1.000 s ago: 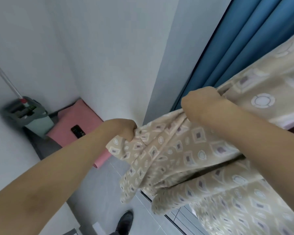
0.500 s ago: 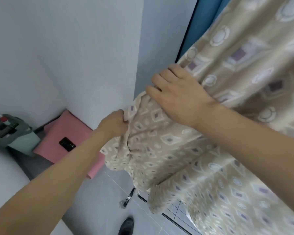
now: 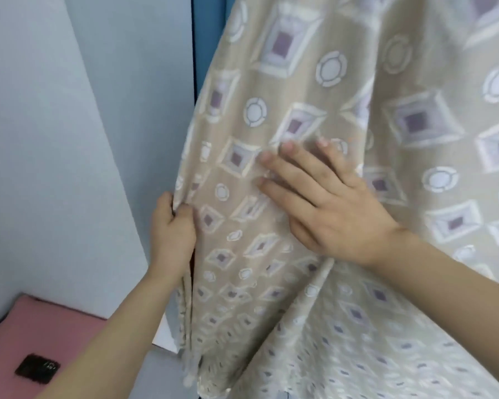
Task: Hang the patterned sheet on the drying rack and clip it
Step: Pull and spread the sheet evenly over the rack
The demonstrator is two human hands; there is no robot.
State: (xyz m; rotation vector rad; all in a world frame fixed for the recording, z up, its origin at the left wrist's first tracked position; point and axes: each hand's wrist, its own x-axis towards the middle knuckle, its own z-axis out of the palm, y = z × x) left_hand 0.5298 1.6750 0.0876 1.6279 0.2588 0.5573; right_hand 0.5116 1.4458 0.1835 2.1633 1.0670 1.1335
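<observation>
The beige patterned sheet (image 3: 343, 116), printed with squares and circles, hangs down from above and fills the right of the head view. My left hand (image 3: 172, 228) grips its left edge, fingers curled round the bunched fabric. My right hand (image 3: 326, 205) lies flat on the sheet's face with straight, spread fingers. The drying rack and any clips are hidden behind or above the sheet.
A white wall (image 3: 55, 139) stands close on the left. A strip of blue curtain (image 3: 206, 38) shows behind the sheet's edge. At the bottom left lies a pink mat (image 3: 49, 335) with a small black object (image 3: 36, 367) on it.
The sheet has gone from bunched between my hands to hanging spread. My right hand let go of its grip and flattened on the fabric. My left hand still holds the left edge.
</observation>
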